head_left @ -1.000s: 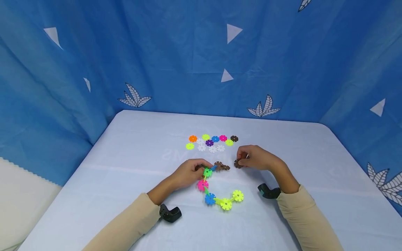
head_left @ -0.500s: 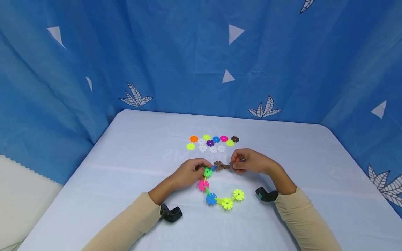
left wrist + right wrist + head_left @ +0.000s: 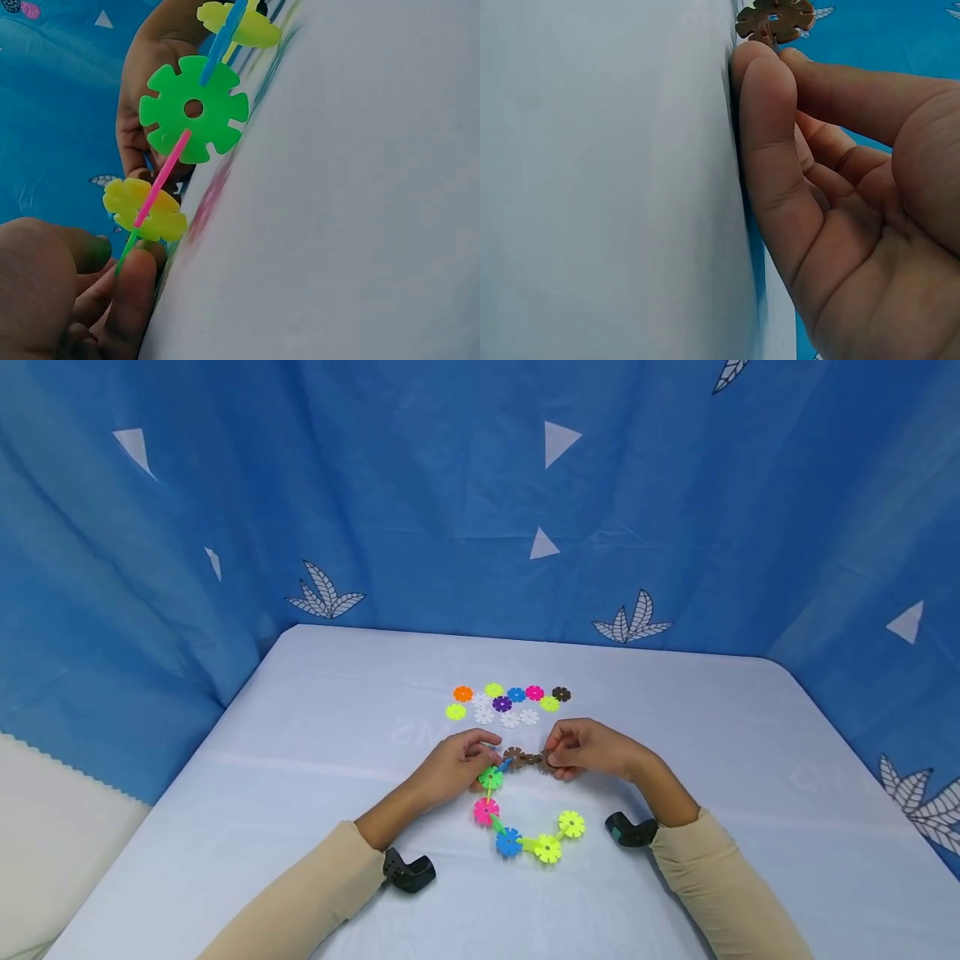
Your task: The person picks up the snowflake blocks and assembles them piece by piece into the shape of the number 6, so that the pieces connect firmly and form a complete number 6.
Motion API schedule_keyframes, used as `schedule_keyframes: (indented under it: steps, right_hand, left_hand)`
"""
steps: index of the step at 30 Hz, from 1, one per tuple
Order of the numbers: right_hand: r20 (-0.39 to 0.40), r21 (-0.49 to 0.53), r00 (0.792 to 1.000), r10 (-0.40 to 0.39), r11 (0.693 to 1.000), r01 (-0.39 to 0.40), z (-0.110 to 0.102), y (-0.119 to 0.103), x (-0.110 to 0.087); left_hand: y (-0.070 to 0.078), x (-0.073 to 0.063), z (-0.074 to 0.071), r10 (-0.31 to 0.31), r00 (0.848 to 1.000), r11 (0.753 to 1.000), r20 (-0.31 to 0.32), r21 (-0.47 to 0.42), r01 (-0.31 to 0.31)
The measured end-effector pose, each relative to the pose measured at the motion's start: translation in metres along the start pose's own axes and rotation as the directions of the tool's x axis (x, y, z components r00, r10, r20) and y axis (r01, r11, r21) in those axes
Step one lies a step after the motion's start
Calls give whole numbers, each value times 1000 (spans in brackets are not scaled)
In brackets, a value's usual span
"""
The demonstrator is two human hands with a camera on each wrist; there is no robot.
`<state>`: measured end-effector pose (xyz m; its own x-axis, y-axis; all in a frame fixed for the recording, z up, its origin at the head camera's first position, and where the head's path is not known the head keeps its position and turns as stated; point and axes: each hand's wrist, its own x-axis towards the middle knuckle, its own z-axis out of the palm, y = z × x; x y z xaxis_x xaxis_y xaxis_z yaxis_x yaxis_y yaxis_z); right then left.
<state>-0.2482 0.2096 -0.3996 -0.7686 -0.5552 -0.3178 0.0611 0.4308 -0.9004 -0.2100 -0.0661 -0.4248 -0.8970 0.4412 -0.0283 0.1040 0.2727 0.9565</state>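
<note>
A curved chain of notched plastic interlocking discs lies between my hands, linked edge to edge. My left hand (image 3: 452, 770) pinches the chain at a green disc (image 3: 491, 777), its index finger lifted off. Below that hang a pink disc (image 3: 485, 817), a blue disc (image 3: 508, 848) and several yellow discs (image 3: 548, 856). A tilted blue disc (image 3: 505, 765) links the green one to a brown disc (image 3: 513, 752). Thumb and fingertips of my right hand (image 3: 594, 748) pinch another brown disc (image 3: 546, 767) at the chain's far end, mostly covered by the fingers. In the right wrist view, a brown disc (image 3: 787, 27) shows beyond those fingertips.
Behind the hands lie several loose discs: an orange disc (image 3: 462, 693), a purple disc (image 3: 502, 708), white discs (image 3: 483, 721), a dark brown disc (image 3: 561, 698) and others. A white cloth (image 3: 345, 693) covers the table. A blue curtain (image 3: 450, 468) hangs behind it.
My right hand has brought its brown disc leftward to the end of the chain. My left index finger has lifted, and the lower chain has shifted slightly.
</note>
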Motion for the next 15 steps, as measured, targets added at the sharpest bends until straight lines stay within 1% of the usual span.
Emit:
schedule_keyframes:
  steps: [3, 6, 8, 15]
  right_hand:
    - [4, 1, 1000, 3, 1000, -3, 0, 0, 2]
    - [6, 5, 1000, 5, 1000, -5, 0, 1, 3]
    - [4, 12, 1000, 11, 1000, -11, 0, 1, 4]
    - [4, 12, 1000, 3, 1000, -3, 1, 0, 4]
  left_hand:
    - [1, 3, 0, -36, 999, 999, -14, 13, 36]
    - [1, 7, -1, -58, 998, 998, -16, 27, 59]
    - [0, 9, -1, -55, 998, 998, -13, 33, 56]
    - [-2, 14, 0, -17, 1000, 998, -8, 53, 17]
